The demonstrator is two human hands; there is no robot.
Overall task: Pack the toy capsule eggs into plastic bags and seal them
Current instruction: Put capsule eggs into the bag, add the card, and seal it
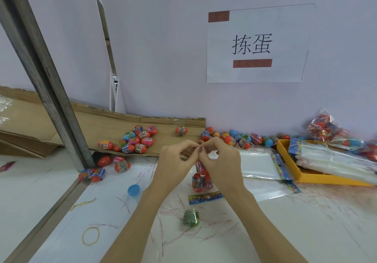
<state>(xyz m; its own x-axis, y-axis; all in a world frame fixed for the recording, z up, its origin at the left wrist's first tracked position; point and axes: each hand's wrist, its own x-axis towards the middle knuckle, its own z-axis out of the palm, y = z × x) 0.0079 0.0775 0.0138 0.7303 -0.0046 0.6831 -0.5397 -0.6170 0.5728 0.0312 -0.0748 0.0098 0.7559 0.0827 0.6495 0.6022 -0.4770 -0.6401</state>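
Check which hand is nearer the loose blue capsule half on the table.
Left. The left hand is up and to the right of the blue capsule half; the right hand is farther right, both pinching the bag top.

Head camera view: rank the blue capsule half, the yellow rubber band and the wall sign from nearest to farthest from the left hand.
From the left hand:
1. Blue capsule half, just below-left of it on the table.
2. Yellow rubber band, farther down-left, near the table's front.
3. Wall sign, up on the back wall, to the right.
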